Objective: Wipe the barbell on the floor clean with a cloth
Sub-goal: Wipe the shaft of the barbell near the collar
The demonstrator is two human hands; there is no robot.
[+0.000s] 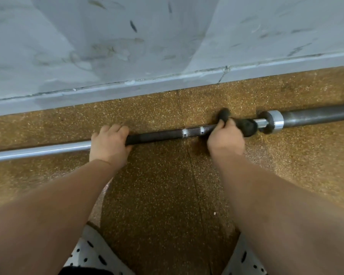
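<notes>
barbell (pixel 161 134) flat on the floor (pixel 157 185), parallel to the wall (pixel 107 46) and near its skirting. left hand (pixel 109 142) curled round the shaft at the join of bright metal and dark knurling, pinning it down. right hand (pixel 225 137) closed on a dark cloth (pixel 247 127) bunched round the shaft, just short of the collar (pixel 275 122), with loose cloth ends poking out above and to the right of the fist.

likely trouble from here:

- could roll toward the wall, or back away from it, with a slackened left grip during a hard stroke.
- could jam knuckles against the collar on a rightward pass, being so close to it.
- might snag a loose cloth end on the knurling or trap it under the shaft against the floor, dragging the cloth out of the fist.
- may well miss the underside, pressed to the floor, unless turned.
- easy to skip the sleeve (pixel 316 116) beyond the collar altogether; impossible to judge its cleanliness from here.
</notes>
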